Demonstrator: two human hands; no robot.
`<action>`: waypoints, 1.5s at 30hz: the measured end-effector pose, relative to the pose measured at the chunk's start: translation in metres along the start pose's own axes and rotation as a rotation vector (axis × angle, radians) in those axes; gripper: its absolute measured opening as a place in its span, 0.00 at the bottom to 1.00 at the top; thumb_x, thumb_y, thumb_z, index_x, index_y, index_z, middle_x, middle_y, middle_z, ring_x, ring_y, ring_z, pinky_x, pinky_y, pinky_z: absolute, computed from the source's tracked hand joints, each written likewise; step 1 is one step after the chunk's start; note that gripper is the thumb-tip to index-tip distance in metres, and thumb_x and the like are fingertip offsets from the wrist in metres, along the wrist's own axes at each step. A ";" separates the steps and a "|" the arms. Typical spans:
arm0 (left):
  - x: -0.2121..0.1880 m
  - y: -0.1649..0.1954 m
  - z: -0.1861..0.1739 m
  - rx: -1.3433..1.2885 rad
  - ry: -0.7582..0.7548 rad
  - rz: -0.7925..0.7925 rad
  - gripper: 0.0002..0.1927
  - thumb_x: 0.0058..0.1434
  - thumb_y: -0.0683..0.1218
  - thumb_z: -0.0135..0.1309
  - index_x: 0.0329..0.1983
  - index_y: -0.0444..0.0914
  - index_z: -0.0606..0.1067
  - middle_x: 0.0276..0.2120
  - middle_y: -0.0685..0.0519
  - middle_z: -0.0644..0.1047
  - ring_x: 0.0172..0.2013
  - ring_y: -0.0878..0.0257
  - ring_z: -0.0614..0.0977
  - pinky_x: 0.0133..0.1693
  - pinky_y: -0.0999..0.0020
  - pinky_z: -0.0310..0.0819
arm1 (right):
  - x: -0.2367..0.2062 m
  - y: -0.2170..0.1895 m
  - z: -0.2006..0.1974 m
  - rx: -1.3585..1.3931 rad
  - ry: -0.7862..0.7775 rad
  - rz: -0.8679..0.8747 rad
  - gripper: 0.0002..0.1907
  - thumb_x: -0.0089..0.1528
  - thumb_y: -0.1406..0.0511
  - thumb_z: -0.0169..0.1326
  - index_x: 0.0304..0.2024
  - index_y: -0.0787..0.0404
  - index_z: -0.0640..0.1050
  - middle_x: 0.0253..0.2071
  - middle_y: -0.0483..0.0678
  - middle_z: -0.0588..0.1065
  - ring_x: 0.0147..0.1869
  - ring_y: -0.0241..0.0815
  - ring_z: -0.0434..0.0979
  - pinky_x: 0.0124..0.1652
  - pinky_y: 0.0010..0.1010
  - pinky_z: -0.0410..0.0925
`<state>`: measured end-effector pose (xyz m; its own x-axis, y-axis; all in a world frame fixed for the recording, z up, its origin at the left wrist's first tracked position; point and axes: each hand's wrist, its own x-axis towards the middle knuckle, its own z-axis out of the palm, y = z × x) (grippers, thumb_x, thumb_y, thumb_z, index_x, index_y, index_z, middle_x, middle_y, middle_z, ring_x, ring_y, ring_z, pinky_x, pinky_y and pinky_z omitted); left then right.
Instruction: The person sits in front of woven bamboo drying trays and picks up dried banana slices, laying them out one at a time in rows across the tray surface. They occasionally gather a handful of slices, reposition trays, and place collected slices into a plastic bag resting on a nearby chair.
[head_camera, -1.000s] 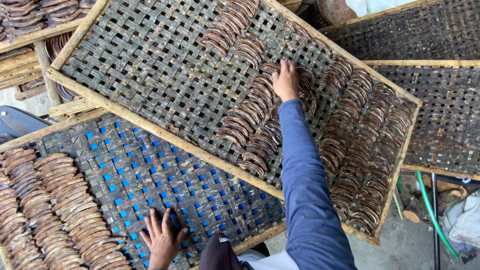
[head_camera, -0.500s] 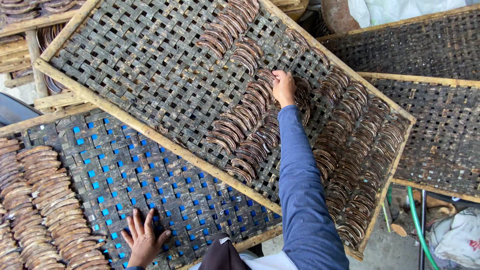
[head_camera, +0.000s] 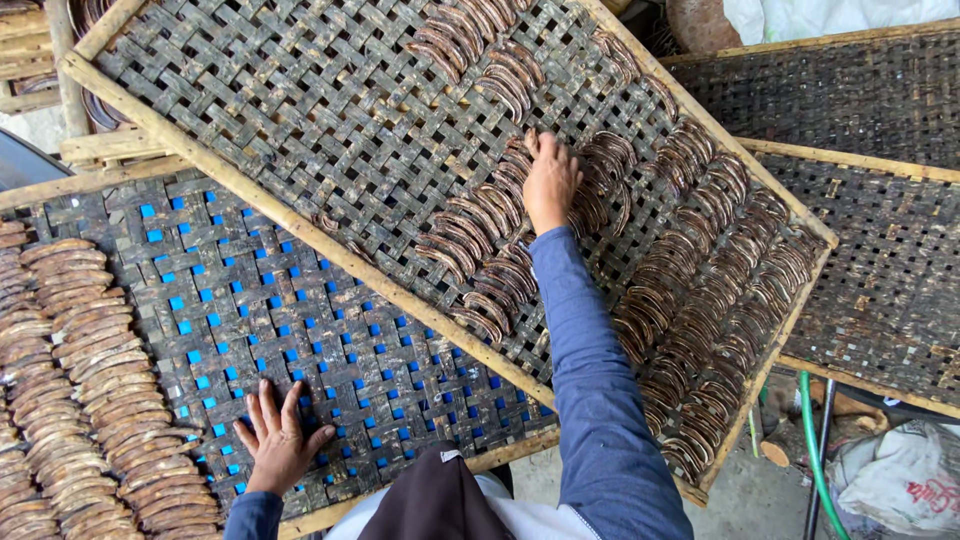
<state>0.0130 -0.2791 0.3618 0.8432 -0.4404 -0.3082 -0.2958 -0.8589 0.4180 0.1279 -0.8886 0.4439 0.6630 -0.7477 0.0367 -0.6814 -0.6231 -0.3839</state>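
My right hand (head_camera: 550, 180) reaches out on a blue sleeve and rests palm down on curved brown dried strips (head_camera: 495, 215) laid in rows on the upper woven tray (head_camera: 300, 130) with a pale wooden frame. Whether the fingers grip a strip cannot be told. My left hand (head_camera: 278, 438) lies flat with fingers spread on the lower dark woven tray (head_camera: 300, 320), where blue shows through the gaps. Lighter brown strips (head_camera: 80, 380) fill that tray's left side in rows, just left of my left hand.
More rows of dark strips (head_camera: 720, 290) cover the upper tray's right end. Another woven tray (head_camera: 880, 200) lies at the right. A green hose (head_camera: 815, 450) and a white sack (head_camera: 900, 490) sit on the ground at the lower right. Wooden slats (head_camera: 40, 60) stand at the upper left.
The view has shifted, and my right hand has drawn slightly nearer along the rows of strips. My left hand stays flat on the lower tray.
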 end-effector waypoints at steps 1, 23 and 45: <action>0.000 0.000 0.000 0.005 -0.008 -0.005 0.52 0.50 0.73 0.51 0.75 0.57 0.47 0.77 0.39 0.35 0.74 0.33 0.33 0.61 0.21 0.22 | 0.000 0.000 -0.002 0.001 -0.025 0.020 0.14 0.66 0.70 0.50 0.54 0.57 0.69 0.57 0.57 0.70 0.61 0.61 0.69 0.61 0.64 0.58; 0.014 0.101 -0.055 -0.191 0.304 -0.027 0.31 0.59 0.63 0.58 0.64 0.51 0.69 0.74 0.45 0.58 0.74 0.44 0.54 0.70 0.37 0.40 | -0.043 0.002 -0.047 1.134 -0.350 -0.016 0.09 0.66 0.73 0.50 0.48 0.64 0.76 0.44 0.46 0.76 0.46 0.34 0.76 0.49 0.27 0.71; 0.079 0.164 -0.036 -1.931 -0.269 -0.403 0.12 0.74 0.50 0.44 0.49 0.38 0.72 0.38 0.50 0.80 0.42 0.59 0.83 0.46 0.63 0.78 | -0.020 -0.025 -0.009 0.034 0.179 -0.254 0.36 0.65 0.54 0.59 0.66 0.68 0.62 0.68 0.71 0.57 0.71 0.72 0.60 0.64 0.65 0.57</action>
<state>0.0473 -0.4450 0.4370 0.5935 -0.5083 -0.6241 0.8048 0.3869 0.4502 0.1288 -0.8601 0.4608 0.7436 -0.5993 0.2964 -0.4879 -0.7895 -0.3722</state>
